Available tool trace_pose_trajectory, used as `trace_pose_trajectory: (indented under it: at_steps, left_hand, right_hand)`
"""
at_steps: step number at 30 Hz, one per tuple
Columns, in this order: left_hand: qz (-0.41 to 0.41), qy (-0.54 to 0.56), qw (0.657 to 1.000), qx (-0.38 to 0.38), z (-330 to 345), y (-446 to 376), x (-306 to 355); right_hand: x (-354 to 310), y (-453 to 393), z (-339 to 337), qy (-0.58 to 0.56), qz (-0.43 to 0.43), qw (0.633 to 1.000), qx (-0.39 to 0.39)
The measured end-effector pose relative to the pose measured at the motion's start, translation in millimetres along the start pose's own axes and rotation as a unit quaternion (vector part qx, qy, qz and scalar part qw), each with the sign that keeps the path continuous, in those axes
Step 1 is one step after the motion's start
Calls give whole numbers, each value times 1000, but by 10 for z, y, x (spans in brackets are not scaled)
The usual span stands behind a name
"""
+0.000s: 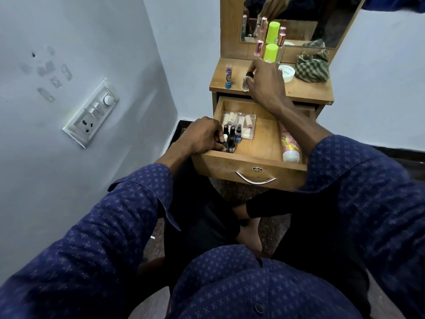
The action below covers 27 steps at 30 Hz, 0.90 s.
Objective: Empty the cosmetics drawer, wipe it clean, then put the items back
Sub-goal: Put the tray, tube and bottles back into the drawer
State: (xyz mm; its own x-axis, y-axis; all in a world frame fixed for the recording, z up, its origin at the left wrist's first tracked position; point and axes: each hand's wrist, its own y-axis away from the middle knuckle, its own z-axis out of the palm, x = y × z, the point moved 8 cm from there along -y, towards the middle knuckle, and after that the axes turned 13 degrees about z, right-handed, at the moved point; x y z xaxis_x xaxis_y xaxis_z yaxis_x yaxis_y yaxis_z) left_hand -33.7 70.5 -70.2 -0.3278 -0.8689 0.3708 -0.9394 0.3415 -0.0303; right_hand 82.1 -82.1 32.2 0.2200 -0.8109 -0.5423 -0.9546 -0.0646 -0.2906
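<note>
The wooden drawer (250, 161) is pulled out under the dresser top (305, 90). In its front left corner stand several small dark bottles (231, 140); my left hand (201, 137) is closed around one of them. Behind them lies a clear plastic case of pale tubes (240, 122). A pink and white tube (289, 146) lies along the drawer's right side. My right hand (264, 81) is over the dresser top, closed on a small clear bottle with a black cap (246, 82).
On the dresser top stand a blue-based stick (228, 75), a lime-capped can (270, 52), pink perfume bottles (259, 48), a white jar (287, 74) and a checked green cloth (312, 66). A mirror (296, 19) rises behind. A switch panel (90, 113) is on the left wall.
</note>
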Motion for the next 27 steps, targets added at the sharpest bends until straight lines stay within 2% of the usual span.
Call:
trace_pose_trajectory:
  at_steps: [4, 9, 12, 14, 19, 27]
  left_hand:
    - [-3, 2, 1000, -2, 12, 6, -5]
    - [0, -14, 1000, -6, 27, -12, -7]
    - [-2, -18, 1000, -7, 21, -5, -8]
    - [4, -18, 1000, -5, 20, -7, 3]
    - [-2, -16, 1000, -2, 28, -14, -24]
    - [-4, -16, 1000, 0, -2, -7, -5]
  right_hand:
    - [187, 283, -59, -31, 30, 997, -58]
    - [551, 786, 251, -37, 101, 958, -267]
    - [655, 1026, 515, -42, 112, 934, -337]
    - [631, 1108, 615, -10, 79, 936, -342]
    - [559, 1157, 697, 61, 24, 952, -298]
    - [590, 1179, 857, -2, 121, 956, -269]
